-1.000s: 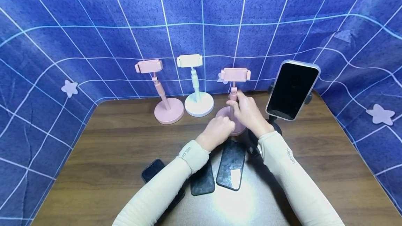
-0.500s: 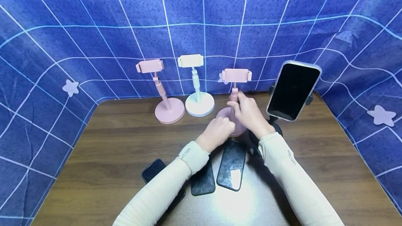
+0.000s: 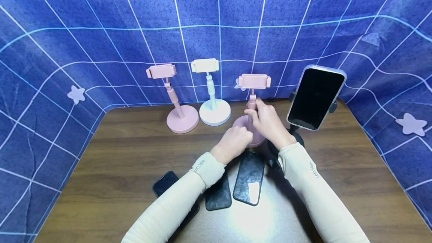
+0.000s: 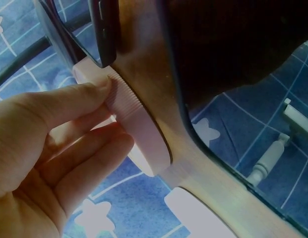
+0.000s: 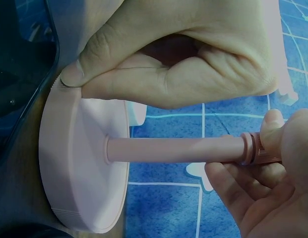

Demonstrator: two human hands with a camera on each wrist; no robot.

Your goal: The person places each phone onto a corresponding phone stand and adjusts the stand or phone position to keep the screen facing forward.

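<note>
Left hand (image 3: 233, 141) pinches pink stand (image 3: 254, 81) by base rim (image 5: 55, 153); right hand (image 3: 269, 123) grips its upper pole (image 5: 235, 148), fingers curled. Dark phone (image 3: 249, 177) lies just in front.

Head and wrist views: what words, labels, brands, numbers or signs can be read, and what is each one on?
"Let's Slim": left sleeve cuff; small, apostrophe faint.
"Let's", then a word too blurred to be sure of: right sleeve cuff.
Held pink stand: no readable text.
Upright phone: none readable.
Phones lying flat: none readable.
</note>
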